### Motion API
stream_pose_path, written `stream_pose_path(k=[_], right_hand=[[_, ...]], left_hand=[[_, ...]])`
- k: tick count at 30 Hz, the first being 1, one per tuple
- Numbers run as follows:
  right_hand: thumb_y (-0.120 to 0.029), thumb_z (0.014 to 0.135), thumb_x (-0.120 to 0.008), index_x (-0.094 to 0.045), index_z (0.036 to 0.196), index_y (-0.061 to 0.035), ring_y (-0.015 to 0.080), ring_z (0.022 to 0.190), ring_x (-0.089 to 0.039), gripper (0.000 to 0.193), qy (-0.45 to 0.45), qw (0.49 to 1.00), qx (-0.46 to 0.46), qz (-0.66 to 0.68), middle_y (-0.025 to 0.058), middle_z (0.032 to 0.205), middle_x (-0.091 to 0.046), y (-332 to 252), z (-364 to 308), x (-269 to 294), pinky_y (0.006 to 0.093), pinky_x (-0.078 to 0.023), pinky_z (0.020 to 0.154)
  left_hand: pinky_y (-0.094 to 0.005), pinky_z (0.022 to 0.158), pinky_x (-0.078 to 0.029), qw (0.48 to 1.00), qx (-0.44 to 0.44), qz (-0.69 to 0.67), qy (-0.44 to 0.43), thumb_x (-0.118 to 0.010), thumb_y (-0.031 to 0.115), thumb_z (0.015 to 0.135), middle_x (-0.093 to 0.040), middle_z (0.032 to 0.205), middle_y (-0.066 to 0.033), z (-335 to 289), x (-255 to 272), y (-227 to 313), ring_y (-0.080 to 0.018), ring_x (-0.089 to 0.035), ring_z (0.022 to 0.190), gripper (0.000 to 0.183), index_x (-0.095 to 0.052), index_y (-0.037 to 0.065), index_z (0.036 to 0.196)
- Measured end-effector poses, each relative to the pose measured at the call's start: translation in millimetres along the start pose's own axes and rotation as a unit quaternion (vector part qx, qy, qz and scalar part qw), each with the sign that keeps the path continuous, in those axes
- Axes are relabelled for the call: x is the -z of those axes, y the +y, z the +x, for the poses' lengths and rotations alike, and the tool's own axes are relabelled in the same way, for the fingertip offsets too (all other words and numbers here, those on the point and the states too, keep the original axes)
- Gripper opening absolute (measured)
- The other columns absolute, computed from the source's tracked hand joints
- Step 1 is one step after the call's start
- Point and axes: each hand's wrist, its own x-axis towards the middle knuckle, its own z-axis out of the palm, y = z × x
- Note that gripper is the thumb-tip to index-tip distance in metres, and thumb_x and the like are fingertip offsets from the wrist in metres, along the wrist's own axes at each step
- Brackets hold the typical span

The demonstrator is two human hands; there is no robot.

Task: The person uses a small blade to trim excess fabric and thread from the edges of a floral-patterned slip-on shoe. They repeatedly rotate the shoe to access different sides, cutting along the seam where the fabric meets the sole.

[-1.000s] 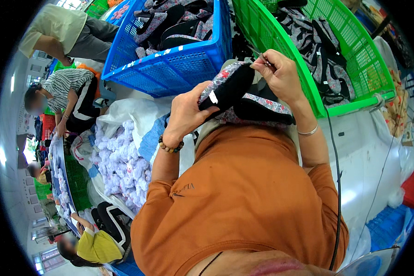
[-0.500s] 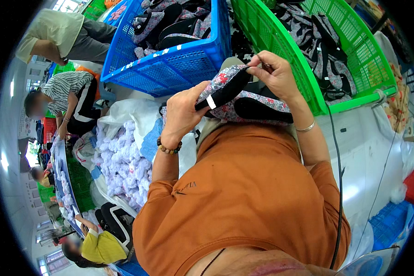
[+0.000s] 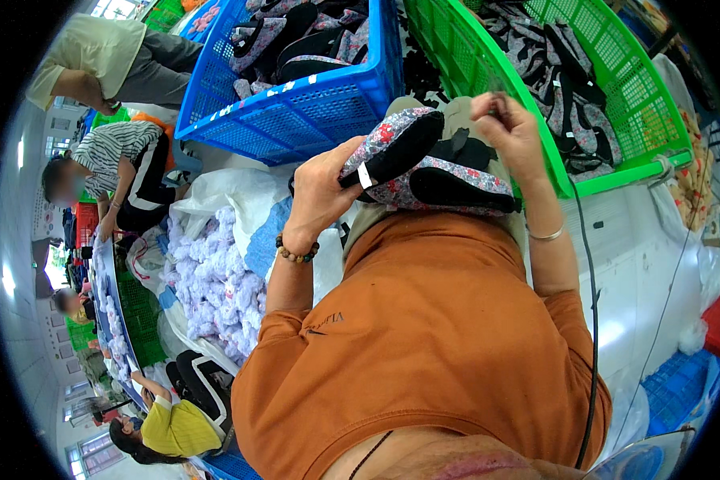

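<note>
My left hand (image 3: 325, 188) is closed around one end of a floral padded slipper (image 3: 386, 138). Its black underside faces up, and a small white tag sticks out from its edge. Beneath it, across my lap, rests a second floral slipper (image 3: 456, 190) with a black sole-like patch. Off to the right, apart from both pieces, is my right hand (image 3: 510, 132). Its fingers are curled together around something dark, blurred and too small to name. On my lap between the hands lies a piece of black cloth (image 3: 464, 150).
A blue crate (image 3: 296, 120) and a green crate (image 3: 568, 190), both holding similar floral pieces, stand ahead. At left is a heap of white fluffy items (image 3: 216, 276) on plastic sheeting. A black cable (image 3: 590, 304) hangs at my right. Several people work at left.
My right hand has moved from the slipper's tip away to the right. The slipper in my left hand has tipped, showing more of its rounded end.
</note>
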Motion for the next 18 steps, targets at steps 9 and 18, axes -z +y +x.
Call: stream_pose_path(k=[9,18], right_hand=[[0.006,0.076,-0.066,-0.058,0.085,0.0016,0.009,0.065,-0.048,0.013,-0.018,0.921,0.252,-0.295,0.0051,0.082,-0.057,-10,10,-36,0.0205,-0.039,0.055],[-0.025,0.092,-0.057,-0.058,0.085,0.003,0.012,0.071,-0.052,0.029,-0.29,0.938,-0.036,0.183,0.005,0.078,-0.057,-16,-9,-9,0.024,-0.041,0.064]], left_hand=[[-0.0357,0.068,-0.049,0.995,-0.011,0.094,-0.022,-0.075,0.009,0.064,-0.067,0.09,-0.0107,3,-2,1,-0.0291,-0.064,0.08,0.052,-0.06,0.012,0.114],[-0.0368,0.066,-0.047,0.989,-0.012,0.148,0.008,-0.077,0.012,0.062,-0.066,0.088,-0.0094,5,0,3,-0.0283,-0.062,0.076,0.054,-0.06,0.011,0.112]])
